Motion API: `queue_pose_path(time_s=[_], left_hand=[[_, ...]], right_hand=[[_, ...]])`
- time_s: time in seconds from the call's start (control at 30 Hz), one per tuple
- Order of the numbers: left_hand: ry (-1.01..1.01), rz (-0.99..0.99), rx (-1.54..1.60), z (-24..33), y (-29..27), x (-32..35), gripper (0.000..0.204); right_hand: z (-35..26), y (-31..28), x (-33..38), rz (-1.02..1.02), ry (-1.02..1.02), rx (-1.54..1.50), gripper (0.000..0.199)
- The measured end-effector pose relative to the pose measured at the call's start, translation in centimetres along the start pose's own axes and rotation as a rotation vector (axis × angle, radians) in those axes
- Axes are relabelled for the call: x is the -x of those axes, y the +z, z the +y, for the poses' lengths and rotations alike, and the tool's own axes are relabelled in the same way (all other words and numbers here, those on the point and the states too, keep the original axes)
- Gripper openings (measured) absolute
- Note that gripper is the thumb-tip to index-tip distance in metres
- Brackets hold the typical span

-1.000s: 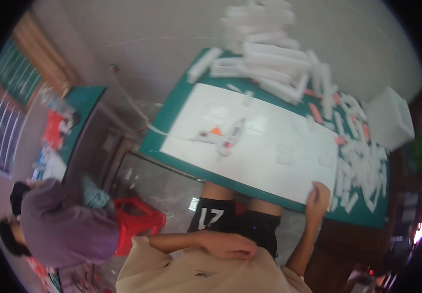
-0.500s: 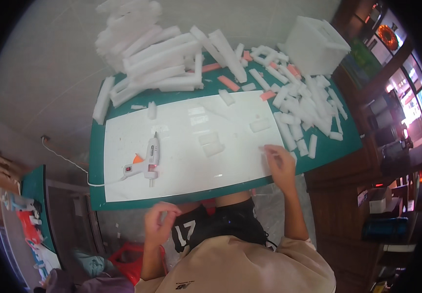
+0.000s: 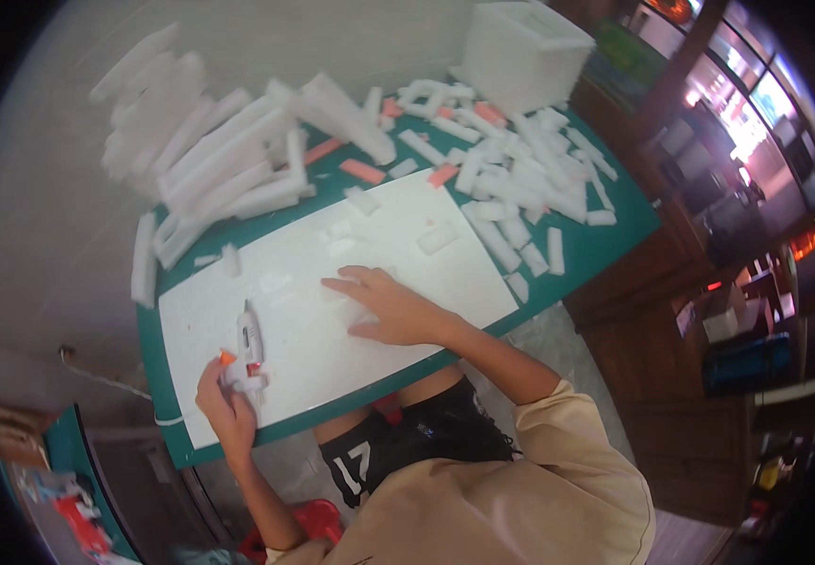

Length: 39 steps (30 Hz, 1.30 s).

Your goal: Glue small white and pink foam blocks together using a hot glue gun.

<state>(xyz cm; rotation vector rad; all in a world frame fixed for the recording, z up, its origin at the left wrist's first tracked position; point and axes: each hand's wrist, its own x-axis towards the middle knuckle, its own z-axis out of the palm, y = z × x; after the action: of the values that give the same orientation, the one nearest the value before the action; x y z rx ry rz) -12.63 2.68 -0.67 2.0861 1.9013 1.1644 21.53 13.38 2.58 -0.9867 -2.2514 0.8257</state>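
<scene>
A white and grey hot glue gun (image 3: 251,341) with an orange trigger lies on the white board (image 3: 304,377). My left hand (image 3: 227,407) is curled round its handle and hides most of it; the gun still rests on the board. Over the middle of the board, my right hand (image 3: 393,309) is open, fingers spread and pointing left. It covers much of the pair of small white foam pieces there, and I cannot tell whether it touches them. Another small foam block (image 3: 438,238) lies to its right, and one more foam piece (image 3: 362,201) lies beyond.
Long white foam strips (image 3: 228,160) are stacked at the back left of the green table (image 3: 605,254). Many short foam offcuts (image 3: 530,179) and some pink pieces (image 3: 362,170) spread across the back right, near a white foam box (image 3: 528,56). A cord (image 3: 111,375) runs off the left edge.
My left hand has come up from beside my lap onto the glue gun's handle. My right hand has moved left, from the board's right edge to the foam pieces. The view has turned.
</scene>
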Motion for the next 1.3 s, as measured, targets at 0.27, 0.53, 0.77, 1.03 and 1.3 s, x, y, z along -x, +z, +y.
queue_pose_path(time_s=[0.27, 0.53, 0.77, 1.03, 1.3], left_hand=[[-0.072, 0.013, -0.046, 1.0, 0.5, 0.2, 0.057], [-0.089, 0.06, -0.016, 0.5, 1.0, 0.4, 0.055], [-0.109, 0.117, 0.017, 0.1, 1.1, 0.8, 0.051], [-0.158, 0.113, 0.01, 0.0, 1.2, 0.8, 0.049], [-0.153, 0.118, 0.008, 0.0, 1.2, 0.7, 0.048]], right_hand=[[7.2, -10.5, 9.5, 0.645, 0.345, 0.581, 0.041], [7.6, -13.0, 11.5, 0.512, 0.38, 0.413, 0.043], [10.4, -17.5, 10.1, 0.73, 0.324, 0.615, 0.042], [12.0, -19.3, 11.9, 0.751, 0.352, 0.344, 0.035], [7.7, -14.5, 12.3, 0.57, 0.579, 0.373, 0.031]])
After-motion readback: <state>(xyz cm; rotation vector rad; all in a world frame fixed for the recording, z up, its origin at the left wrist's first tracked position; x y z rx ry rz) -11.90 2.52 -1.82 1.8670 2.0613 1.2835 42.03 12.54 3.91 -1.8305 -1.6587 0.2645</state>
